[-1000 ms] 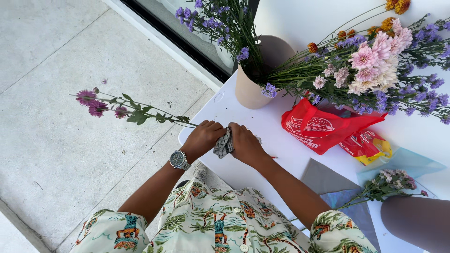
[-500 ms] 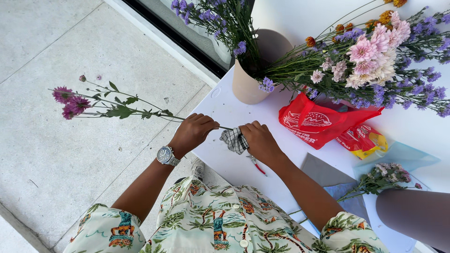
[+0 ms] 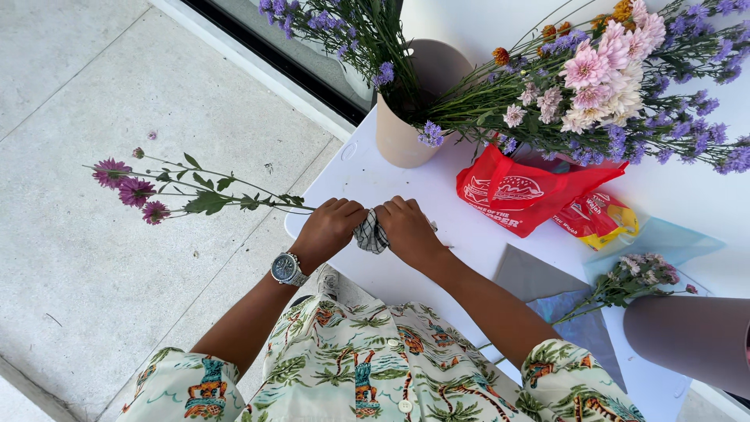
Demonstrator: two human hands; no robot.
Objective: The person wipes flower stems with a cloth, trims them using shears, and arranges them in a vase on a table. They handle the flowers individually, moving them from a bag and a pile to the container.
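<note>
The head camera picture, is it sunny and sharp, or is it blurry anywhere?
Head view: bright, even daylight, with only soft shadows on the white table; the left hand, right hand and purple flower stem are sharp; the bottom-right corner is filled by a blurred grey shape.

Near the beige vase (image 3: 402, 133), the flower stem's (image 3: 234, 191) cut end was hidden inside the closed left hand (image 3: 332, 228). The checked cloth (image 3: 372, 233) lay mostly covered between both fists. Purple blooms beyond the vase ran off the frame's edge.
</note>
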